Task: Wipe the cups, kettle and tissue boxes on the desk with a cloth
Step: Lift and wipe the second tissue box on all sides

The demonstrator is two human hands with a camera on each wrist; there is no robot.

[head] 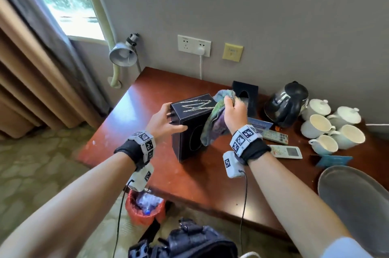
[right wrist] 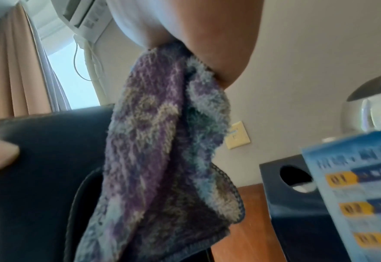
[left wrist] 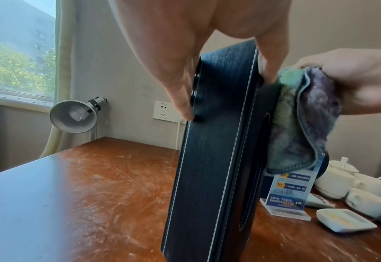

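Right now the left hand (head: 166,119) grips the near tissue box (head: 189,129), standing it on end on the desk (head: 147,93) so it stays put for wiping. Beside it, the right hand (head: 233,113) grasps the fluffy cloth (head: 214,123) against the box. It is dark, with white stitching. Farther back wait the kettle (head: 284,104) and cups (head: 330,129).

Cloth (head: 212,123) covers right part of oval opening on box (head: 185,131) front. Second box (head: 250,97) partly hidden behind right hand (head: 233,112). Right fingertips buried in cloth, grip detail unclear. Card (right wrist: 360,200) blurred in right wrist view, cut by frame edge; print unreadable. Kettle (right wrist: 373,109) cut off at right edge there. Bag (head: 189,243) cut by bottom edge in head view.
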